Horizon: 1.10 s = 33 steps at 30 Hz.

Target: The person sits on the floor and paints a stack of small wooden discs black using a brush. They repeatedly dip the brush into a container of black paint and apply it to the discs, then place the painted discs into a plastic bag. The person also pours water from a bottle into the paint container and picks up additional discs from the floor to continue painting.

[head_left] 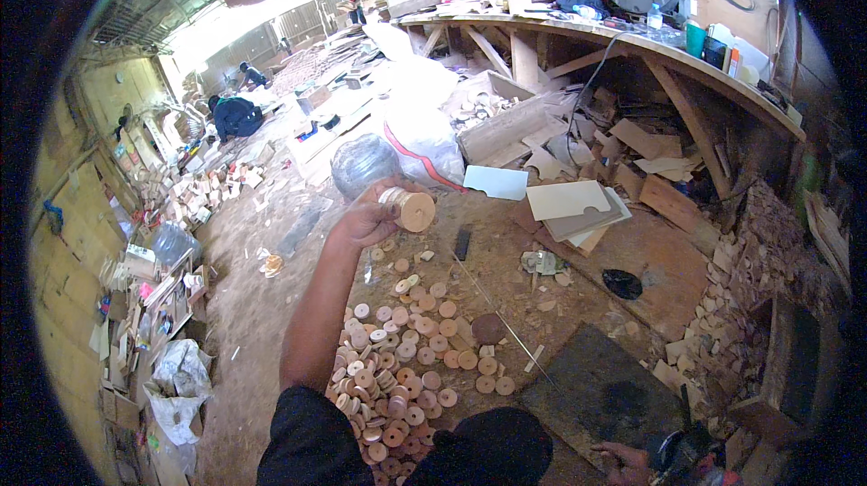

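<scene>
My left hand (366, 218), raised in front of me, is closed around a short stack of round wooden discs (417, 212). The end disc faces me and shows a small centre hole. Below that arm lies a large heap of similar wooden discs (397, 400), pale to reddish, many with centre holes. Low at the right, partly cut off by the lower edge, my right hand (626, 465) has fingers stretched toward the left, with nothing visible in them. Right beside it is a dark power tool with red parts (691, 461), only partly in view.
A dark flat board (605, 391) lies right of the heap, with a thin rod (506, 328) near it. Cut panels (578, 206) and scrap lie beneath a cluttered workbench (722, 61). A wrapped round bundle (364, 165) stands ahead. Other people (354, 4) are far off.
</scene>
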### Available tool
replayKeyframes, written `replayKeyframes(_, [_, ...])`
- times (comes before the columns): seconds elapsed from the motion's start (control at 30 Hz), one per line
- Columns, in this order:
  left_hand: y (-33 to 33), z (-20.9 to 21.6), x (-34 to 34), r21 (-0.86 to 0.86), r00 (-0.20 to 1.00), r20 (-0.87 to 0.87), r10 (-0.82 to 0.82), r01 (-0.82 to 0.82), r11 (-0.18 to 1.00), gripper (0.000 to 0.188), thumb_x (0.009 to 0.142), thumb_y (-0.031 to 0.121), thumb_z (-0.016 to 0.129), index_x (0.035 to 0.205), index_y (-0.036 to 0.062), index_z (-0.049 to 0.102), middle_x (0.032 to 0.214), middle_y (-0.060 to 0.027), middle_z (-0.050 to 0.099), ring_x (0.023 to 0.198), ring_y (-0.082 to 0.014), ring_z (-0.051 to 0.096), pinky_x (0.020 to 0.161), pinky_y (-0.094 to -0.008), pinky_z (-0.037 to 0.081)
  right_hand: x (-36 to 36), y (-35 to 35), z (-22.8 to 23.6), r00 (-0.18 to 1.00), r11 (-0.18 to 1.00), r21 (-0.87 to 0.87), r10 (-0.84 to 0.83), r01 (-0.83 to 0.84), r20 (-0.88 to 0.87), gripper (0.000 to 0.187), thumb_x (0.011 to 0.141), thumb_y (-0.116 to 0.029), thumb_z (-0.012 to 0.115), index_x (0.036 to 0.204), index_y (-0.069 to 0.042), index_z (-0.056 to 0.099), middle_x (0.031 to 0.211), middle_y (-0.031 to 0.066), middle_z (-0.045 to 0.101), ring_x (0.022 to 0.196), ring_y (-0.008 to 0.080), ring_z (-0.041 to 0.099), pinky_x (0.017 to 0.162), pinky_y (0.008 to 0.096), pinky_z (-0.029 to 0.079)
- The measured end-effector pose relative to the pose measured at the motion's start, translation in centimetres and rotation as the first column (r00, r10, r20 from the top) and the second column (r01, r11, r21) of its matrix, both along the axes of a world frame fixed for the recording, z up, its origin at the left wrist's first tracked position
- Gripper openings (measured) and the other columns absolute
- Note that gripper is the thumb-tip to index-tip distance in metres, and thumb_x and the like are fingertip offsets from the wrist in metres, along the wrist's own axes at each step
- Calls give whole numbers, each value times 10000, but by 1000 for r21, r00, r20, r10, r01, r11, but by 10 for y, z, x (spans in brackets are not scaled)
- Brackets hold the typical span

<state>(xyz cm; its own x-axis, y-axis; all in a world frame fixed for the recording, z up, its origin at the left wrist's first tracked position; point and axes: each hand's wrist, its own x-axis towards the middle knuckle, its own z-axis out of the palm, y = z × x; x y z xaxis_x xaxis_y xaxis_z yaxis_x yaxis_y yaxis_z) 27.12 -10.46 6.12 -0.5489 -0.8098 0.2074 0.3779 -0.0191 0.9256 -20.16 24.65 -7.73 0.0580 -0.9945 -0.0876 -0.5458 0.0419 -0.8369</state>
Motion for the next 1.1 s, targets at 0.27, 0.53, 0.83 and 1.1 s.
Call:
replayKeyframes(0.27, [6, 22, -18, -141, 978, 208, 15, 15, 990, 491, 611, 105, 817, 1052, 20, 619, 1080, -119, 630, 1029, -235, 602, 926, -376, 488, 4, 1, -8, 1000, 1000, -4, -3, 3, 16, 204, 860, -208, 621, 956, -47, 703, 912, 145, 708, 842, 275, 699, 763, 354, 537])
replayKeyframes(0.53, [17, 65, -67, -393, 597, 784, 168, 269, 879, 455, 566, 116, 822, 999, 65, 692, 1018, -46, 649, 981, -180, 586, 923, -323, 439, -1, 7, -29, 996, 998, 38, -52, 55, -68, 202, 858, -181, 627, 971, -26, 693, 915, 157, 704, 839, 292, 691, 754, 356, 529])
replayKeyframes(0.83, [12, 57, -100, -314, 799, 592, -102, 345, 884, 529, 743, 320, 765, 1136, 22, 574, 1118, -89, 622, 1068, -195, 580, 948, -329, 452, -6, 14, -43, 978, 976, 66, -205, 208, -44, 210, 864, -168, 619, 994, -16, 683, 887, 150, 696, 778, 255, 673, 731, 348, 519])
replayKeyframes(1.1, [4, 54, -120, -111, 940, 158, -304, 322, 940, 506, 936, 411, 497, 1227, 7, 404, 1216, -197, 542, 1142, -279, 554, 953, -381, 485, -5, 7, -34, 992, 991, 45, -123, 123, 10, 207, 860, -150, 579, 1007, -55, 690, 890, 147, 696, 767, 258, 666, 705, 361, 509])
